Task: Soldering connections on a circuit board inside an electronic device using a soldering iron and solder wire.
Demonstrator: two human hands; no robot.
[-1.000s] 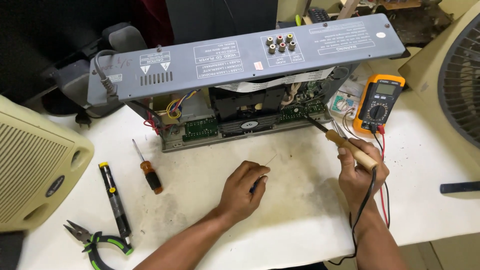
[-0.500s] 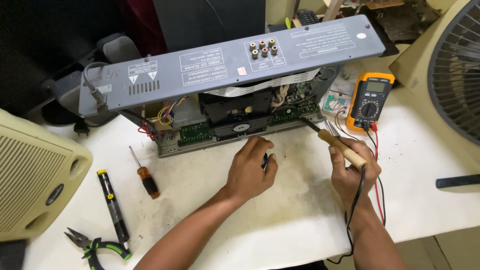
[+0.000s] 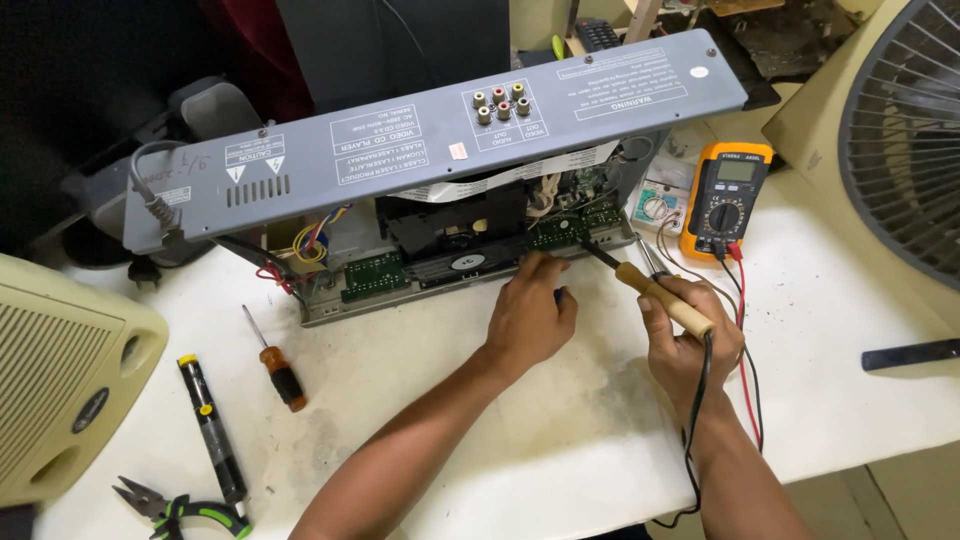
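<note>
head view showed the left hand (image 3: 528, 320) with its fingers (image 3: 530, 268) curled together and pressed against the front edge of the opened disc player (image 3: 430, 150), right at the green circuit board (image 3: 560, 232); whether they pinched anything small could not be told, though a bit of blue peeked out beside the knuckles. half a second before, that hand had sat lower on the table, short of the chassis; it had since moved up to the board. the right hand (image 3: 690, 350) stayed wrapped tight around the wooden handle of the soldering iron (image 3: 650, 290), whose dark tip pointed at the same board corner, just beside the left fingertips, much as earlier.

above the fingers, the player's grey back panel stood tilted up, carrying white-printed label blocks, two warning triangles toward the left, a small pink sticker, and a cluster of round jacks in the middle.

right of the iron stood an orange multimeter (image 3: 722, 195), its red and black leads trailing down past the right wrist. left of the left forearm lay an orange-handled screwdriver (image 3: 275, 355), farther out a black desoldering pump (image 3: 210, 420) and green-handled pliers (image 3: 180, 508). a beige speaker (image 3: 60, 390) sat at far left, a fan grille (image 3: 900, 130) at far right.
</note>
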